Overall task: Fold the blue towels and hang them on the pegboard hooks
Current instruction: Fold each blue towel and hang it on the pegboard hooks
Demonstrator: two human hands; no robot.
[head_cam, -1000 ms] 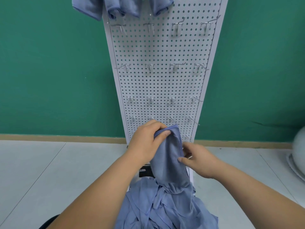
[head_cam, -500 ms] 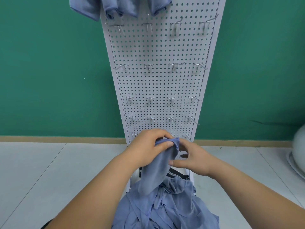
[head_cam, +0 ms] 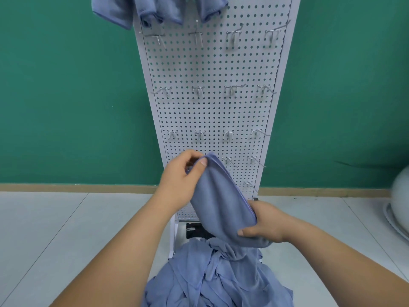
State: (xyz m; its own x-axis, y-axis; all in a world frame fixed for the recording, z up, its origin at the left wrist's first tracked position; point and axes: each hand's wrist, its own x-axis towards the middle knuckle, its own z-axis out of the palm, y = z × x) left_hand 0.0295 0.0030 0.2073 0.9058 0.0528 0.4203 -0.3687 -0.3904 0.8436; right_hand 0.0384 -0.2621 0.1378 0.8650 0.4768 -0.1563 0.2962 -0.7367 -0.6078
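A blue towel [head_cam: 219, 204] is stretched slantwise between my hands in front of the lower pegboard [head_cam: 212, 111]. My left hand [head_cam: 179, 180] pinches its upper corner between thumb and fingers. My right hand [head_cam: 263, 222] grips its lower right edge, thumb on the front. Below them lies a crumpled pile of blue towels [head_cam: 217, 278]. Three hung blue towels [head_cam: 155, 9] drape from the board's top row. Several rows of bare metal hooks [head_cam: 232, 89] stick out of the white board.
A green wall [head_cam: 66, 96] with a wooden skirting stands behind the board. The floor [head_cam: 55, 229] is pale tile. A white rounded object [head_cam: 398, 207] sits at the right edge. A dark item [head_cam: 197, 231] lies at the board's foot.
My right hand slid down the towel's edge from beside the left hand to the lower right, spreading the towel out. My left hand kept the top corner, moving slightly up and left.
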